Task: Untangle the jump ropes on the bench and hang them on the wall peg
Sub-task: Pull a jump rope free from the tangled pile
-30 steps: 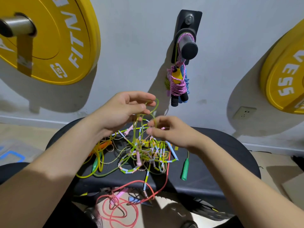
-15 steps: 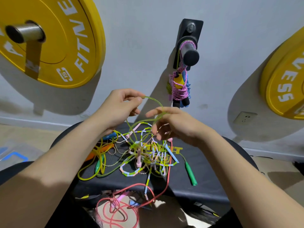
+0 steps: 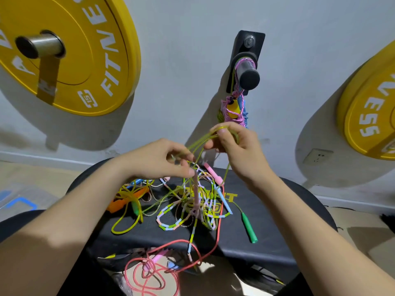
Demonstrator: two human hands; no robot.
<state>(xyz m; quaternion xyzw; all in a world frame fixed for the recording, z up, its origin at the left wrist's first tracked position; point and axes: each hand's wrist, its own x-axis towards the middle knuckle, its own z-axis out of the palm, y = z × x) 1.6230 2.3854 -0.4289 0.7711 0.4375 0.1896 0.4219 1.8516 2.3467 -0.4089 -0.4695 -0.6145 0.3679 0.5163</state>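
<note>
A tangle of jump ropes (image 3: 192,204) lies on the black bench (image 3: 267,236): beaded pastel rope, yellow-green cords, an orange handle (image 3: 119,202), a green handle (image 3: 249,228) and a pink handle (image 3: 212,174). A red rope (image 3: 218,236) runs off the bench's front edge to the floor. My right hand (image 3: 234,146) pinches a loop of thin green rope, lifted above the pile. My left hand (image 3: 162,160) holds strands of the same green rope just over the tangle. On the wall the black peg (image 3: 248,71) carries a bundle of pink, yellow and blue ropes (image 3: 233,110).
Yellow weight plates hang on the wall at left (image 3: 89,50) and right (image 3: 372,116). A wall socket (image 3: 317,155) sits low at right. Red rope coils (image 3: 149,274) lie on the floor in front of the bench.
My right hand has risen up and to the right with the green loop, pulling it out of the pile. My left hand has dropped closer to the tangle. The green handle slid forward.
</note>
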